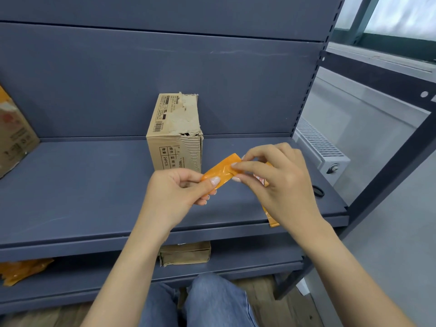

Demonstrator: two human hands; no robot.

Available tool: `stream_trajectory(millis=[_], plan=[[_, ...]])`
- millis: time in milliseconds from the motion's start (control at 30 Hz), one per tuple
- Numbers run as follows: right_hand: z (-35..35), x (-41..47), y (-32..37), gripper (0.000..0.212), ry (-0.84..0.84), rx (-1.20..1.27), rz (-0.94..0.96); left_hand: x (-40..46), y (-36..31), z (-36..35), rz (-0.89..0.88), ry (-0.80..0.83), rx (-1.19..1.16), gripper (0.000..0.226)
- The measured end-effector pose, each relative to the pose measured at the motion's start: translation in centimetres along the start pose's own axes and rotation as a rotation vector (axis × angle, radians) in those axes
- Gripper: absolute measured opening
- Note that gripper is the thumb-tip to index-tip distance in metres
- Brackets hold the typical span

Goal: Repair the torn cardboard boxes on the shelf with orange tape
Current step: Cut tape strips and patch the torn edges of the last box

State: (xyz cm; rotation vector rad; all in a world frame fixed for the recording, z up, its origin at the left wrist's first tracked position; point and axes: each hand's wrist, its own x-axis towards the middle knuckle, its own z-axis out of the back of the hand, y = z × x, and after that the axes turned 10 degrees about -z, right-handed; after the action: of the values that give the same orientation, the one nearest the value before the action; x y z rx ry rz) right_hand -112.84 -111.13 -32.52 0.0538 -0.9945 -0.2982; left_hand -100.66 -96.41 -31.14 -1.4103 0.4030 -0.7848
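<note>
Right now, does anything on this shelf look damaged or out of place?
Yes. The upright cardboard box in the middle of the shelf has a torn, crumpled top front edge with corrugation exposed. The orange tape strip pinched between the left hand and right hand looks creased and not yet applied.

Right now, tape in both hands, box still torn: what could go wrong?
1. The orange tape strip is already creased between the left hand and right hand; it may stick to itself.
2. The cardboard box is torn at its top front edge with frayed corrugation, so tape may bond poorly there.
</note>
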Motion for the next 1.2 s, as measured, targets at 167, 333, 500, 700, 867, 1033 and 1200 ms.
stream_trajectory(millis=[167, 333, 500, 700, 867, 1033, 1200], plan=[[0.7, 1.0, 0.6, 0.012, 0.277, 0.496, -0.508, -0.2, 0.3, 0.3, -0.029, -0.020, 0.042, 0.010], [0.6, 1.3, 0.8, 0.028, 0.323, 0.659, -0.669, -0.2, 0.6, 0.2, -0.021, 0.003, 0.044, 0.013], [-0.2, 1.2, 1.1, 0.017, 0.181, 0.788, -0.907, -0.4, 0.6, -0.2, 0.022, 0.036, -0.067, 0.014], [-1.0, 2.0, 1.8, 0.017, 0.229, 1.414, -1.218, -1.0, 1.6, -1.2, -0.027, -0.083, -0.165, 0.011], [-1.3, 3.4, 1.6, 0.010, 0.313, 1.262, -1.094, -1.2, 2.7, -1.0, -0.008, -0.148, -0.232, 0.013], [-1.7, 4.0, 1.8, 0.026, 0.207, 0.966, -0.958, -1.4, 2.9, -0.9, -0.019, -0.182, -0.252, 0.008], [-2.0, 4.3, 1.7, 0.025, 0.281, 0.934, -0.971, -1.7, 3.4, -1.0, -0.030, -0.193, -0.237, 0.006]])
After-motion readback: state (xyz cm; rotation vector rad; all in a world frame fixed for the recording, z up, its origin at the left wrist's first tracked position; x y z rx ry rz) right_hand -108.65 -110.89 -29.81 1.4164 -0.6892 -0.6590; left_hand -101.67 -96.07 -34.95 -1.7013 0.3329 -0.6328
